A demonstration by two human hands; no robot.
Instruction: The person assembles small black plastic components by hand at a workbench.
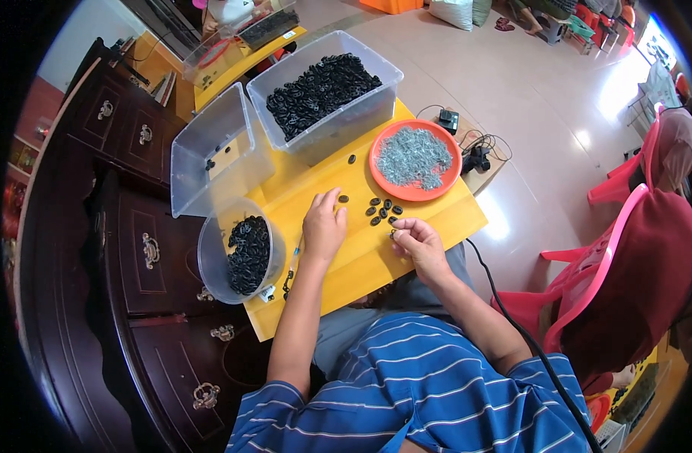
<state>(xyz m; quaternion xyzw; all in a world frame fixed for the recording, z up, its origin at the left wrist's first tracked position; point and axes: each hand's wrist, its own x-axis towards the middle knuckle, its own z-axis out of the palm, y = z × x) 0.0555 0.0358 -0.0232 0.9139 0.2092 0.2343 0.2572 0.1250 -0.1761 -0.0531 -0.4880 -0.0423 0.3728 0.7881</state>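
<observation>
On the yellow table (pixel 315 303), my left hand (pixel 325 228) rests with fingers stretched out, holding nothing that I can see. Close to its fingertips lies one black oval piece (pixel 343 198). Thumb and fingers of my right hand (pixel 423 248) are pinched on a small black piece (pixel 393 234), partly covered by the fingertips. Just beyond that hand several black oval pieces (pixel 384 213) form a loose cluster. Farther back sits an orange-red plate (pixel 377 178) heaped with small, shiny, clear or silvery pieces (pixel 415 157). Another black oval piece (pixel 352 159) lies left of the plate.
A large clear bin (pixel 331 130) full of black pieces stands at the back. Left of it is a clear bin (pixel 191 181) with a few pieces, then a round tub (pixel 212 260) of black links. A dark dresser (pixel 161 302) borders the left; pink chairs (pixel 587 291) stand right.
</observation>
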